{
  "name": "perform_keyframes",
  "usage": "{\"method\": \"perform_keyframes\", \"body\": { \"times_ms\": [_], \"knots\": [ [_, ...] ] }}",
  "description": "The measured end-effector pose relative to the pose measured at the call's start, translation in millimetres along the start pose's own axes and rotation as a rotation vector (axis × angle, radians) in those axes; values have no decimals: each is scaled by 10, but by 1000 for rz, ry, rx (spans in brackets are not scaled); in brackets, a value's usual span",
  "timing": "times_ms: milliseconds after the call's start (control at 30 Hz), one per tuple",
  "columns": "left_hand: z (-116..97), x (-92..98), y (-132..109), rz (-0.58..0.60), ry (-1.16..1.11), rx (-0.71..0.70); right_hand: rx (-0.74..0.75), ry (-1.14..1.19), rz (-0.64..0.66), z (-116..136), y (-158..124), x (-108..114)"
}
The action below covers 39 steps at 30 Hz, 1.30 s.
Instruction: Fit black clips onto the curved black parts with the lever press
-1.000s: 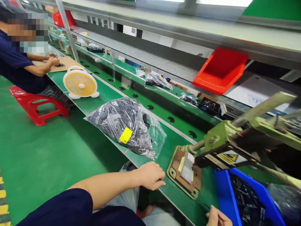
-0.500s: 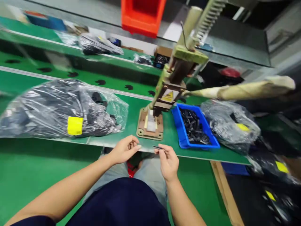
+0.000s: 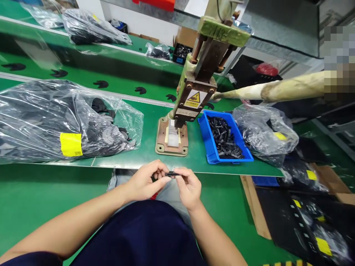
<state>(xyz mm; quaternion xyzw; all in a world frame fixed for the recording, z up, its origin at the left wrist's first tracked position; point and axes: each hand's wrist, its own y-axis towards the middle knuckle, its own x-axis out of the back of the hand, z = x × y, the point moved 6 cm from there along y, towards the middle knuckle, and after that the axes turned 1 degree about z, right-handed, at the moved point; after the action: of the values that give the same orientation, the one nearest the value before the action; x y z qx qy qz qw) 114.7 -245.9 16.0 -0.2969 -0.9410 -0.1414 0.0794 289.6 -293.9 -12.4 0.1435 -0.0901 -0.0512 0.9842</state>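
Observation:
A small, narrow black plastic part (image 3: pixel 171 174) is pinched at both ends between my two hands, just off the bench's front edge. My left hand (image 3: pixel 149 179) closes thumb and fingers on its left end. On its right end, my right hand (image 3: pixel 189 186) holds it in a fingertip grip. Just beyond my hands stands a hand press (image 3: pixel 194 92), its base plate (image 3: pixel 172 147) bolted together below the ram with a pale block on it. The part's exact shape is partly covered by my fingers.
Right of the press sits a blue bin (image 3: pixel 230 161) of small black parts, with a clear bag (image 3: pixel 266 133) behind it. A large bag of dark curved pieces (image 3: pixel 69 122) lies left. The press lever (image 3: pixel 266 90) reaches out right. Dark pieces (image 3: pixel 101 84) lie along the green strip behind.
My left hand has come right and now grips the black part, which only my right hand held before. The camera view has shifted, so the press and bags appear higher.

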Motion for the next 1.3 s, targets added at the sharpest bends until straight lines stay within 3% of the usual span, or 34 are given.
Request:
{"method": "perform_keyframes", "body": {
  "times_ms": [133,367,467,533,667,733,800,900,1000,1100,1300],
  "knots": [
    [7,-2,-8,23,-39,40,11,-23,19,-8,15,-1],
    [220,-165,-9,142,-518,398,60,-82,167,92,104,-63],
    [303,-213,50,179,-645,416,75,-123,238,170,188,-37],
    [393,-147,151,128,-648,387,89,-179,214,249,313,104],
    [617,215,545,-86,-414,241,197,-257,-69,636,776,708],
    [706,424,802,-198,-230,157,343,-210,-265,1004,1036,1035],
    [758,576,1058,-268,10,95,469,-169,-354,1416,1287,1222],
    [752,624,1383,-237,389,-7,639,-74,-301,2023,1578,1223],
    [722,527,1575,-103,632,-104,700,-74,-172,2397,1723,1050],
    [698,472,1641,-34,717,-141,693,-82,-148,2454,1729,978],
    [670,481,1637,-17,662,-117,671,-172,-131,2192,1599,1037]
  ]
}}
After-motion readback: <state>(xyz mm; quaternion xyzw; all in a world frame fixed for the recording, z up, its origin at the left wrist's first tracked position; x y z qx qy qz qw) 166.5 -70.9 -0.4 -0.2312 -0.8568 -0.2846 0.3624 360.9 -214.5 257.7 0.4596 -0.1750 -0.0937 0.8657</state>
